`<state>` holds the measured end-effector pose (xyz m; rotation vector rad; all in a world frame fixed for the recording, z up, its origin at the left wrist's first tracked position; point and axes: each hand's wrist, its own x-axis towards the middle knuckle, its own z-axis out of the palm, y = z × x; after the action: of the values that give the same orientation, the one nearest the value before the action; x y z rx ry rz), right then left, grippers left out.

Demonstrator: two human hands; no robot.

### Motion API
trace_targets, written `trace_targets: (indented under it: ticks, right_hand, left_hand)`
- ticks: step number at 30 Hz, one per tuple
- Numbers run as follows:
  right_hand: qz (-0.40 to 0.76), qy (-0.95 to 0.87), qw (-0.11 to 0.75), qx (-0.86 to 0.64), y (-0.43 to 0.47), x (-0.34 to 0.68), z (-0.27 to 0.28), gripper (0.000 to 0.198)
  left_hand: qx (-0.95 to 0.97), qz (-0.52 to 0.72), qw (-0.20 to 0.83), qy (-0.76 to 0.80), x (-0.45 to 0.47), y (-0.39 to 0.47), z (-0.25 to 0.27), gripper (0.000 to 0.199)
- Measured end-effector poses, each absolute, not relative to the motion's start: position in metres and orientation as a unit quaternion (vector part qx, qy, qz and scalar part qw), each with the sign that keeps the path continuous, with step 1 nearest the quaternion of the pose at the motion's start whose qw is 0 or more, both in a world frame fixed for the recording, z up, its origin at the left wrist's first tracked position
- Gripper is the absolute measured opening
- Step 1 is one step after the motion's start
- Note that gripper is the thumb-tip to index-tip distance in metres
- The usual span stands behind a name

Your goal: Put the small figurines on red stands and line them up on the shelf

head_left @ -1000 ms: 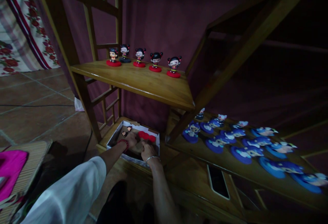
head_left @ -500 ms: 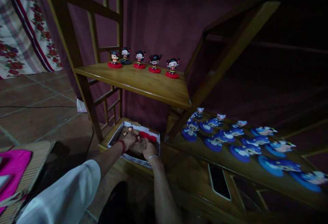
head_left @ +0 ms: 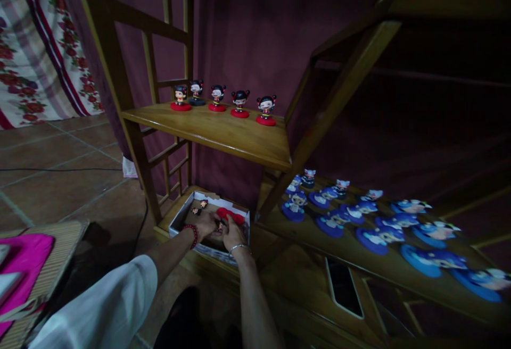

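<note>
Both my hands reach into a shallow white cardboard box (head_left: 184, 212) on the lower shelf. My left hand (head_left: 205, 225), with a red bead bracelet, has its fingers closed around a small dark-haired figurine (head_left: 220, 225). My right hand (head_left: 233, 234), wearing a silver bangle, closes on the same figurine from the other side; the fingertips are partly hidden. Red round bases (head_left: 231, 214) lie in the box just beyond the fingers. Two more small figurines (head_left: 195, 211) rest at the box's left side.
Above the box, a wooden shelf (head_left: 199, 128) holds several figurines on red or dark bases. Blue and white figurines (head_left: 335, 220) stand on the right shelf. A phone (head_left: 344, 288) lies in front of them. A slanted wooden post (head_left: 319, 117) rises right of the box.
My hands have come closer together over the figurine, which now shows lower between them. The red bases behind show more. The view has shifted slightly.
</note>
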<state>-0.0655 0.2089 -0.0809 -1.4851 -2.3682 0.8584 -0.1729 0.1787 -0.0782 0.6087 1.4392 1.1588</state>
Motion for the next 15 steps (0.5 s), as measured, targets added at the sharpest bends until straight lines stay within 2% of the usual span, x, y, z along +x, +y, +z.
trace_targets:
  ticks: [9, 15]
  right_hand:
    - [0.292, -0.805, 0.115, -0.503, 0.207, -0.058, -0.076, 0.028]
    - [0.286, -0.792, 0.136, -0.522, 0.207, -0.055, -0.076, 0.019]
  left_hand:
    - [0.303, 0.467, 0.627, 0.545, -0.168, 0.173, -0.068, 0.021]
    - [0.334, 0.433, 0.613, 0.57, -0.17, 0.18, -0.079, 0.023]
